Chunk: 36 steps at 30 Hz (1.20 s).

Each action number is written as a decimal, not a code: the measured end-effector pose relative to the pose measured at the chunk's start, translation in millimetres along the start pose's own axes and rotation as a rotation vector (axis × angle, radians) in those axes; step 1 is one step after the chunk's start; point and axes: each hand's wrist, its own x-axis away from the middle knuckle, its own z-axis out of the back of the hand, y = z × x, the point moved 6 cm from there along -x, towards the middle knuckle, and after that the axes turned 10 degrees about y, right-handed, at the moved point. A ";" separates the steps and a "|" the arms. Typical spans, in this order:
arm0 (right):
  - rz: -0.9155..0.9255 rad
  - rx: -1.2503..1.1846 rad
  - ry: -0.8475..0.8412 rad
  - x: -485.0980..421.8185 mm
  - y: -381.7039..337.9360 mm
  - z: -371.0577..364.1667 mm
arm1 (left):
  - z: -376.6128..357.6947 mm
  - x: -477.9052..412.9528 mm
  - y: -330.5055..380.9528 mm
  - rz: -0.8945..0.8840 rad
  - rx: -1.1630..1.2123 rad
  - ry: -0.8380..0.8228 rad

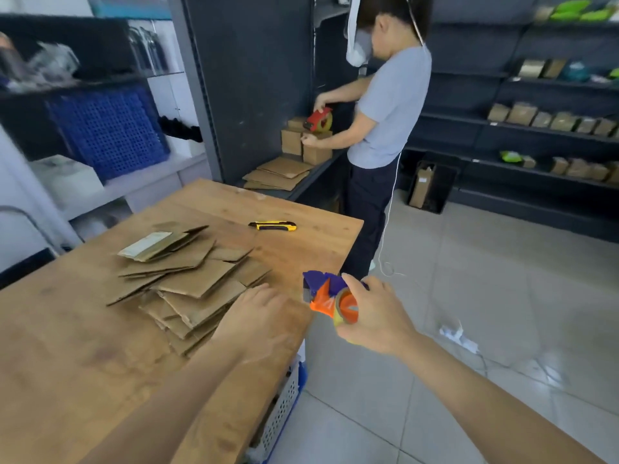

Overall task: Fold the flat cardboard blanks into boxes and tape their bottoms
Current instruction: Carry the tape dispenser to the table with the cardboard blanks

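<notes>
A loose pile of flat cardboard blanks (pixel 187 276) lies on the wooden table (pixel 67 329). My left hand (pixel 258 316) rests palm down at the pile's right edge, fingers spread over the nearest blanks. My right hand (pixel 371 316) is off the table's right edge, over the floor, and grips an orange and purple tape dispenser (pixel 330 296) with a roll of tape in it.
A yellow utility knife (pixel 272 225) lies at the table's far side. Another person (pixel 385 105) stands beyond the table taping boxes (pixel 306 145) on a dark shelf, with more blanks (pixel 278 174) there. A white perforated crate (pixel 284 406) sits under the table. Shelving lines the right wall.
</notes>
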 end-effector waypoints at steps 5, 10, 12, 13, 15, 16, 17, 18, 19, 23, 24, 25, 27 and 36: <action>0.067 -0.006 -0.061 -78.6 4.6 -19.1 | -7.9 -48.6 -32.9 0.067 -0.068 0.003; 0.189 -0.014 -0.134 -149.0 1.6 -51.4 | -13.8 -72.3 -59.8 0.210 -0.073 0.027; 0.258 -0.012 -0.159 -176.9 0.8 -65.5 | -14.0 -82.3 -68.5 0.263 -0.056 0.037; 0.291 -0.010 -0.171 -190.6 0.6 -73.1 | -14.9 -88.5 -73.1 0.287 -0.058 0.048; 0.355 -0.008 -0.199 -217.1 1.8 -87.8 | -19.1 -101.9 -82.8 0.360 -0.087 0.057; 0.386 -0.005 -0.216 -231.2 3.5 -94.7 | -21.4 -108.2 -87.4 0.413 -0.109 0.058; 0.421 0.003 -0.234 -244.8 5.2 -100.6 | -24.6 -113.5 -92.0 0.473 -0.127 0.062; 0.461 0.011 -0.253 -257.9 7.0 -105.8 | -27.9 -118.3 -95.1 0.533 -0.132 0.064; 0.500 0.016 -0.269 -270.4 9.3 -110.6 | -32.3 -122.4 -96.6 0.587 -0.126 0.062; 0.592 -0.009 -0.321 -320.2 16.5 -130.3 | -44.0 -140.4 -92.6 0.738 -0.100 0.068; 0.610 -0.005 -0.332 -331.4 16.3 -136.6 | -44.0 -143.7 -91.3 0.774 -0.108 0.076; 0.625 0.000 -0.345 -341.1 15.7 -142.5 | -44.9 -145.5 -90.0 0.807 -0.117 0.076; 0.653 0.010 -0.363 -353.6 14.1 -155.2 | -49.5 -144.5 -88.0 0.854 -0.135 0.065; 0.639 0.005 -0.385 -364.2 3.6 -200.1 | -44.0 -130.2 -93.6 1.021 -0.153 0.052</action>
